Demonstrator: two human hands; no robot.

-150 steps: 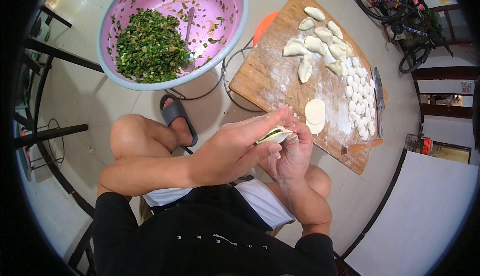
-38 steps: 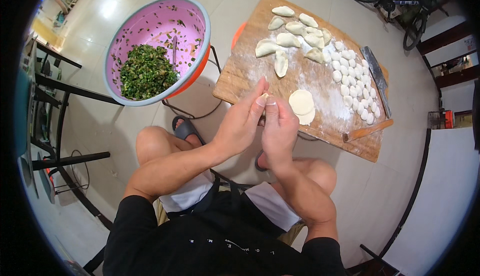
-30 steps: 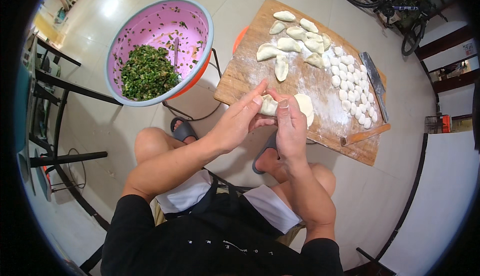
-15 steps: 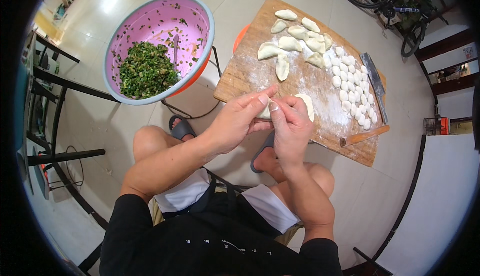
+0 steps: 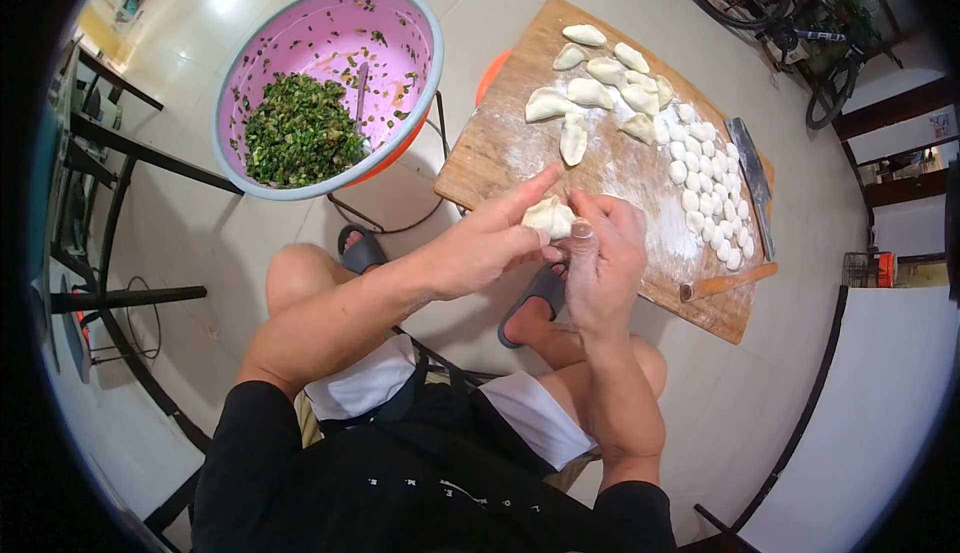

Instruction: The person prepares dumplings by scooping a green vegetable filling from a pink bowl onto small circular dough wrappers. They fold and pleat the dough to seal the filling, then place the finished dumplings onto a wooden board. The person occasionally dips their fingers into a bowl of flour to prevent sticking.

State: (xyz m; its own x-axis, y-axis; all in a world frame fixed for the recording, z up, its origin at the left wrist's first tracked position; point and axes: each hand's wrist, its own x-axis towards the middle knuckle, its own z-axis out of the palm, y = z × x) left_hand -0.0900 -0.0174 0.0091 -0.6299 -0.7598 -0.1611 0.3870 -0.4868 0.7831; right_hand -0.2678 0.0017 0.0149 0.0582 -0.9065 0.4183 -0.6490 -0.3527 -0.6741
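Between my hands, over the near left corner of the wooden board (image 5: 625,178), is a pale folded dumpling (image 5: 548,217) with a pleated edge. My left hand (image 5: 497,238) holds it from the left, its index finger stretched out past it. Thumb and fingers of my right hand (image 5: 608,246) pinch its right end. Farther up the board lie several finished dumplings (image 5: 588,93), one pointing toward my hands. Small floured dough pieces (image 5: 705,181) are grouped on the right side.
A pink basin (image 5: 335,38) with chopped green filling (image 5: 300,133) and a utensil (image 5: 361,98) stands at the left. A cleaver (image 5: 750,173) and a rolling pin (image 5: 728,281) lie along the board's right part. Black metal legs stand far left; a bicycle (image 5: 770,13) is at upper right.
My hands have spread slightly apart, baring more of the dumpling and its pleats. The pale wrapper seen beside my right hand is now hidden. The whole view has shifted a little.
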